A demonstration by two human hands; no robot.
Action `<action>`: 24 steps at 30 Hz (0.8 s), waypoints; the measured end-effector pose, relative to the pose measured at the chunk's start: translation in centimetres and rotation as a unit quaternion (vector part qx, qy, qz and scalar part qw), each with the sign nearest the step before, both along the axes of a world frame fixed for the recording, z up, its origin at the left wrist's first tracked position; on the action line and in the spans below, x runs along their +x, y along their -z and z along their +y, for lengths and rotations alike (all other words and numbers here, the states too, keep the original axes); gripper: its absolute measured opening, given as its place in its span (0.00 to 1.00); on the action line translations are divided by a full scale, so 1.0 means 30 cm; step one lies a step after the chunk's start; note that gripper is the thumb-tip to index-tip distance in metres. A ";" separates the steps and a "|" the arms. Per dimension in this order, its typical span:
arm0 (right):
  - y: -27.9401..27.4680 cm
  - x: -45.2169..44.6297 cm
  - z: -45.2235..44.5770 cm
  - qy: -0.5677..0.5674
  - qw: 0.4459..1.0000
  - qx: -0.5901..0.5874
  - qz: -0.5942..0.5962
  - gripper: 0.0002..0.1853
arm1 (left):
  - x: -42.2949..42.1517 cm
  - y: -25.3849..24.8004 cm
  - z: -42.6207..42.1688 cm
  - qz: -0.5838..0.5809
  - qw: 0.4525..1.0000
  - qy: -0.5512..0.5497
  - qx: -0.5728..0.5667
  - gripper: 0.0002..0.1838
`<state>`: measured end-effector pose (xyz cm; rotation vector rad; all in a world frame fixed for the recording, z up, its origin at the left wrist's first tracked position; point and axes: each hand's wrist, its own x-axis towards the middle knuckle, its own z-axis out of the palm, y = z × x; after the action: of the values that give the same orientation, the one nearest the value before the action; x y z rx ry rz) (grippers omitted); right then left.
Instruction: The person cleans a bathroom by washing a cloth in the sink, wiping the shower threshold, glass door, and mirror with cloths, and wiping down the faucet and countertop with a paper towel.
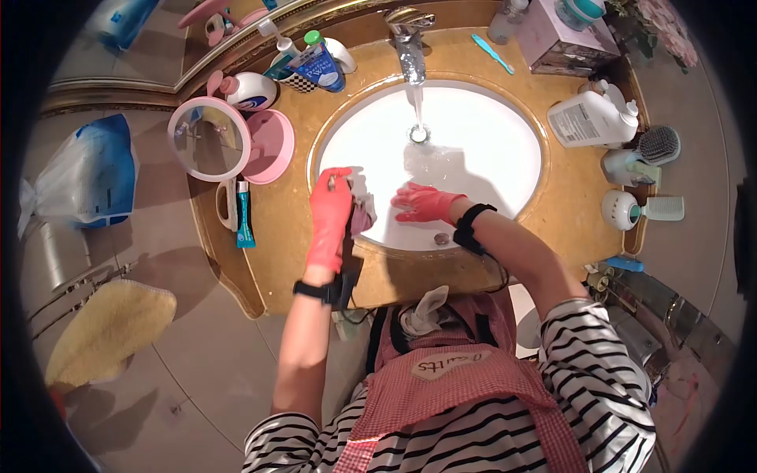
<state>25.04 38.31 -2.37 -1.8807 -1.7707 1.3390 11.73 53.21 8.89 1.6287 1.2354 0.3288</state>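
Both my hands wear pink rubber gloves. At the left rim of the white sink basin [473, 106], my left hand [330, 201] is closed, fingers curled, on a crumpled pinkish-grey cloth [363, 214] that hangs over the inner side. My right hand [426, 203] is inside the front half of the basin, palm down with the fingers stretched out and nothing visible in them. Water runs from the metal faucet [410, 47] onto the drain [419, 133]. The underside of the right hand is hidden.
To the left on the wooden counter [284, 260] stand a round mirror [209, 139], a pink bowl [270, 146] and a toothpaste tube [244, 214]. A blue toothbrush [494, 54] lies behind the basin. Along the right are a white bottle [587, 120], a hairbrush [659, 145] and a comb [664, 209].
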 end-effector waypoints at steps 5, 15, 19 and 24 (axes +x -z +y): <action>0.176 0.167 0.084 0.345 0.924 0.083 -0.139 0.14 | -0.120 -0.051 -0.071 -0.096 0.986 -0.059 -0.127 0.10; -0.022 0.315 0.131 0.497 0.863 0.091 0.006 0.12 | -0.078 -0.071 -0.093 -0.220 0.929 -0.130 -0.267 0.14; -0.258 0.346 0.109 0.565 0.760 0.000 0.322 0.18 | 0.025 0.006 -0.042 -0.232 0.918 -0.115 -0.301 0.20; -0.320 0.192 -0.004 0.412 0.589 -0.085 0.689 0.24 | 0.207 -0.023 -0.013 -0.329 0.830 -0.099 -0.439 0.26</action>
<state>30.81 38.19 7.23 -0.7416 0.0628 1.6467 17.95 52.81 9.58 0.5050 0.8034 0.3361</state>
